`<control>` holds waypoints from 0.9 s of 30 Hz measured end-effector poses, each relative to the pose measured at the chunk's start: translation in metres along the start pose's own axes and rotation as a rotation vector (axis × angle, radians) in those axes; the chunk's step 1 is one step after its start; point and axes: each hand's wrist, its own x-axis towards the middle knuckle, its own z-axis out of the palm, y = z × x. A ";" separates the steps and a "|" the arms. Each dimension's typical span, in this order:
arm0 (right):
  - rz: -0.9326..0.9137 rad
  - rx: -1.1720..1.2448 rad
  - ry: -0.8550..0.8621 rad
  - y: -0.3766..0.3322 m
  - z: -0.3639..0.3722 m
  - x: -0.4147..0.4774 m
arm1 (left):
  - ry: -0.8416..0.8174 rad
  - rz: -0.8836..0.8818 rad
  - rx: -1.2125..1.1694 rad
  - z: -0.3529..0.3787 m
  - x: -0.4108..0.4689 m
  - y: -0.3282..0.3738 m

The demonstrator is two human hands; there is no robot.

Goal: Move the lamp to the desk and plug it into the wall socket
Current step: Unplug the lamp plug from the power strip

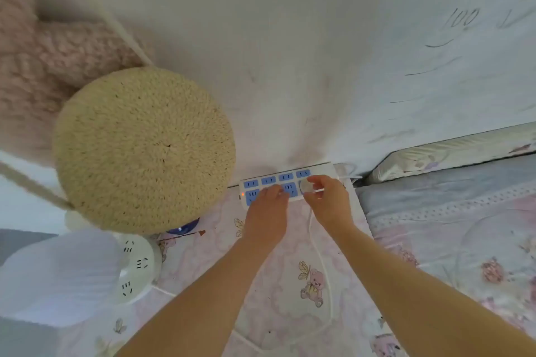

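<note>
A white power strip (285, 176) with blue sockets and a small red light lies against the wall on the desk. My right hand (327, 200) grips a round white plug (307, 186) pressed against the strip's right end. A thin white cord (322, 264) trails from the plug toward me between my arms. My left hand (268, 211) rests on the strip's front edge with its fingers pressing down. At the lower left a white lamp shade (58, 275) stands over a round white base (139, 266) that has socket slots in it.
A round woven straw hat (142, 151) hangs over the desk's left part, with a pink fluffy item (34, 66) behind it. The desk (278, 293) has a pink bear-print cover. A bed with patterned bedding (452, 211) adjoins on the right. The wall (319, 52) carries pencil marks.
</note>
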 end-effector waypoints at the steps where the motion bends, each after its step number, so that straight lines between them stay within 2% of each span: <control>1: 0.000 -0.018 0.016 0.002 0.002 0.006 | 0.018 0.007 0.030 0.002 0.007 0.000; 3: 0.004 -0.049 0.039 0.003 0.003 0.014 | 0.085 0.014 0.059 0.005 0.019 0.000; 8: 0.045 -0.107 0.000 0.007 0.004 0.030 | 0.100 0.129 0.141 0.011 0.039 0.004; 15: 0.034 -0.288 -0.021 0.004 0.003 0.041 | 0.151 0.161 0.119 0.012 0.045 0.000; 23: 0.046 -0.378 -0.043 -0.005 0.003 0.044 | 0.053 0.076 -0.009 -0.001 0.047 -0.001; 27: 0.073 -0.372 -0.034 -0.005 0.005 0.045 | -0.002 0.097 0.061 -0.004 0.046 0.001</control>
